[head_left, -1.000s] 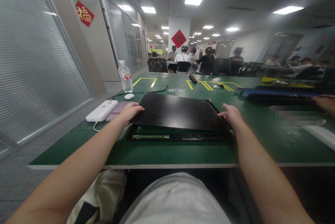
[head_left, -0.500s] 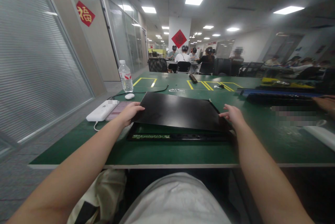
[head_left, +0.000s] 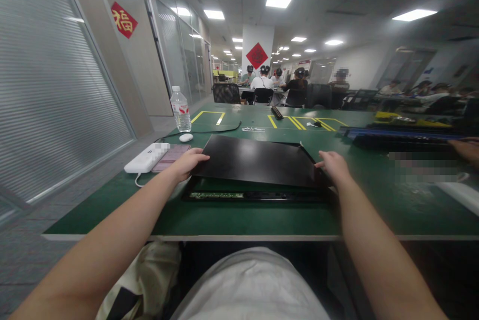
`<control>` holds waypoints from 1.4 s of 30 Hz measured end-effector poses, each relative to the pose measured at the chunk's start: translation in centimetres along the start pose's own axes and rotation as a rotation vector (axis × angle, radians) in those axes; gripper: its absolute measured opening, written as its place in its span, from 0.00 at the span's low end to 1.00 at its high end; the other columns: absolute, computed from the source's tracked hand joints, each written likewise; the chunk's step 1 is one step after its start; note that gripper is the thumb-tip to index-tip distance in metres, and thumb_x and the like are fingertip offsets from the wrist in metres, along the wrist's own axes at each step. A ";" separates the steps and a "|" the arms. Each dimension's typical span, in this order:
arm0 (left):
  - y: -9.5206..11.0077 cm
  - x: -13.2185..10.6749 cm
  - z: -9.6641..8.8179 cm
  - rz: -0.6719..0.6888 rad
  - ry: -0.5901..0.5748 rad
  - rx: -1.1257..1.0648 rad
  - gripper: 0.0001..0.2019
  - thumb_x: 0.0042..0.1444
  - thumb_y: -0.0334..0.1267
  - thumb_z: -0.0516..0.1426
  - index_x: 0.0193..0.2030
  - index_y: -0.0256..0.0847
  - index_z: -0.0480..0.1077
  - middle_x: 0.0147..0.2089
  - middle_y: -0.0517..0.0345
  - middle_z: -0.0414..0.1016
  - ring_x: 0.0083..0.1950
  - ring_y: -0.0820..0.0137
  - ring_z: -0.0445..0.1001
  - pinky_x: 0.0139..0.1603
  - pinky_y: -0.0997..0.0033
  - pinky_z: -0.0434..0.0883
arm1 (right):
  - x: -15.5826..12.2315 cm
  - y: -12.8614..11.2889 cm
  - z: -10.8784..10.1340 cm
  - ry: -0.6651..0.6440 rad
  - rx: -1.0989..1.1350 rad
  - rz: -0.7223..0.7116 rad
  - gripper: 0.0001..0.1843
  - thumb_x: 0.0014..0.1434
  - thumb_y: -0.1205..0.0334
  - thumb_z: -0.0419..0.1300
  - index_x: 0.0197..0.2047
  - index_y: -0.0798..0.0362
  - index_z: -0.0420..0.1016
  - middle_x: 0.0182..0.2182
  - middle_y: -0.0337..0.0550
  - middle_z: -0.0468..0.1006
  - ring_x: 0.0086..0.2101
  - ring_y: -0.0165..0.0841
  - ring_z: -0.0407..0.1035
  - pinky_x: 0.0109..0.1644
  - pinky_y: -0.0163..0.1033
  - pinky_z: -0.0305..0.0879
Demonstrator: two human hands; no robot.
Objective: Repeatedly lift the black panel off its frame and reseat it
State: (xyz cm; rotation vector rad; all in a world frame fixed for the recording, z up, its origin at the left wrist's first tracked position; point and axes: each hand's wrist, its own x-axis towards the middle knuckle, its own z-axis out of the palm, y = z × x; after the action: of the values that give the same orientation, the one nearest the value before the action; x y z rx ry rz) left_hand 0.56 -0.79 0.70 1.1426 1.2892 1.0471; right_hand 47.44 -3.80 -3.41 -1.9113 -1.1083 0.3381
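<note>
My left grip [head_left: 187, 164] is closed on the left short edge of a flat, black, glossy rectangular panel [head_left: 258, 160], thumb on top and pointing along the surface, the other fingers tucked out of sight below. My right grip [head_left: 334, 167] lies over the panel's near right corner with its fingers bent across the top. I cannot tell whether its thumb is pinching from underneath.

The panel sits in the middle of the green tabletop [head_left: 232, 218], straight ahead of me. Its long axis runs left to right, parallel to the tabletop's near edge, and its broad face points up. It is tilted: the near long edge is raised and the face slopes down towards the far side.

In the gap under that raised edge shows a flat black rectangular base with a green circuit strip [head_left: 220, 195] along its front. The base lies flat on the tabletop with the same left-to-right axis.

Just left of my left grip are a white oblong power bank [head_left: 144, 159] and, touching it, a pink phone [head_left: 171, 155]. Farther back lie a small white mouse [head_left: 186, 137] and a black cable [head_left: 209, 131], and a clear plastic water bottle [head_left: 181, 109] stands upright. At the far right edge, well apart from mine, another person's hand [head_left: 466, 148] rests near a long dark flat device [head_left: 400, 139].
</note>
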 end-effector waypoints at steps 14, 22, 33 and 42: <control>0.2 -0.3 0.1 -0.025 0.011 0.051 0.16 0.36 0.31 0.68 0.35 0.39 0.74 0.28 0.57 0.81 0.28 0.65 0.79 0.27 0.70 0.73 | -2.0 -2.5 -0.7 -0.011 -0.236 0.065 0.12 0.59 0.53 0.59 0.42 0.49 0.77 0.34 0.45 0.84 0.36 0.42 0.76 0.39 0.41 0.66; 0.3 -0.5 0.1 -0.019 -0.001 0.105 0.16 0.36 0.33 0.71 0.34 0.41 0.74 0.28 0.57 0.81 0.31 0.61 0.81 0.30 0.67 0.75 | -1.5 -2.0 -0.3 0.017 -0.347 -0.010 0.12 0.58 0.53 0.60 0.39 0.50 0.79 0.35 0.49 0.83 0.40 0.44 0.77 0.43 0.42 0.68; 0.1 -0.2 0.2 -0.008 0.007 0.123 0.13 0.38 0.31 0.67 0.34 0.40 0.74 0.27 0.58 0.80 0.30 0.63 0.80 0.28 0.70 0.73 | -1.1 -1.4 -0.2 0.015 -0.378 -0.036 0.11 0.55 0.55 0.61 0.37 0.50 0.82 0.34 0.49 0.83 0.40 0.44 0.77 0.43 0.42 0.69; -0.3 0.0 0.1 0.045 -0.010 0.152 0.11 0.38 0.32 0.65 0.32 0.40 0.74 0.26 0.57 0.79 0.30 0.63 0.79 0.28 0.70 0.71 | -1.2 -1.6 -0.4 0.007 -0.356 -0.015 0.10 0.53 0.58 0.61 0.36 0.49 0.82 0.34 0.47 0.84 0.39 0.43 0.77 0.42 0.42 0.70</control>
State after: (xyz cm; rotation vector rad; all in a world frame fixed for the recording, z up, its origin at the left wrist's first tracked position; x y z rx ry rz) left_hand 0.67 -0.82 0.41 1.2948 1.3594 0.9876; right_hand 46.07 -4.67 -2.09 -2.2095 -1.2415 0.1306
